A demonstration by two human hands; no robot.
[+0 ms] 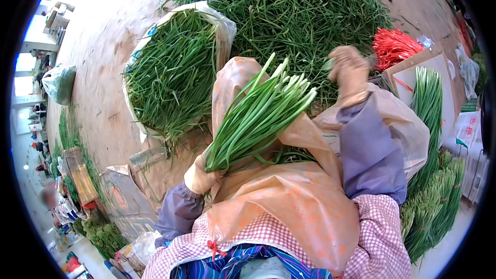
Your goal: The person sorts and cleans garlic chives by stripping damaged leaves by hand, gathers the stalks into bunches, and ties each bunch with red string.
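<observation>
My gloved left hand [201,173] is closed around the leafy end of a bunch of chives [261,119], whose pale cut ends point up and right over my lap. My gloved right hand [350,72] is raised to the right of the bunch, apart from it and blurred by motion. Its fingers look curled, with a small pale green bit at their tips that I cannot make out. An orange-patterned plastic apron [289,191] covers my lap and knees. Beyond my knees lies a large heap of loose chives [289,10].
An open sack of chives [170,72] stands left of my knees. Red ties [395,49] lie beside a board [413,80] on the right. Tied bunches [434,204] are stacked at my right side. A filled plastic bag [59,83] sits farther left on the floor.
</observation>
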